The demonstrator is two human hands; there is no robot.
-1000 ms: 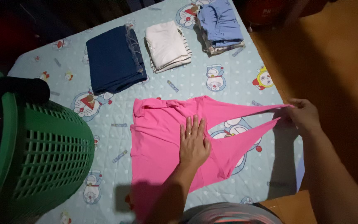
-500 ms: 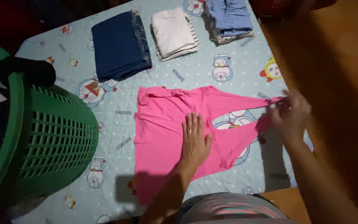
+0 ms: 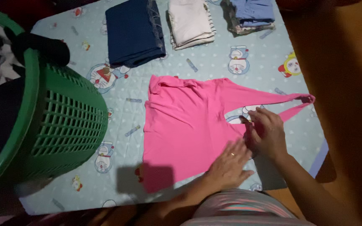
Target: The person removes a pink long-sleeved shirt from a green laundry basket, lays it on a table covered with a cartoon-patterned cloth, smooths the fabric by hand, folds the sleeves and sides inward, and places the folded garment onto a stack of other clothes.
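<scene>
Two hands work on one pink top (image 3: 185, 125), which lies flat on a pale blue cartoon-print sheet (image 3: 214, 67). The left hand (image 3: 230, 164) is spread, palm down, pressing the top's near edge just above the person's lap. The right hand (image 3: 266, 133) sits just beside it, touching the fabric where the straps join the body; its fingers curl toward the cloth, but whether they pinch it I cannot tell. The straps (image 3: 290, 101) run out beyond the right hand to a thin loop near the sheet's edge.

By my reading this is the smoothing and squaring stage of a fold: the top is laid out, one hand anchoring, the other at the strap side. The next move would call for a firm hold on the straps while the left hand keeps the body from sliding, since the thin knit looks likely to drag and wrinkle.

Past the top, well beyond both hands, lie three folded stacks: a navy one (image 3: 134, 31), a cream one (image 3: 189, 21) and a light blue one (image 3: 253, 13). Well off to the left of the left hand stands a green basket (image 3: 59, 125) with dark and pale clothes inside. To the right of the right hand the sheet ends and a brown floor (image 3: 344, 62) shows. The room is dim.
</scene>
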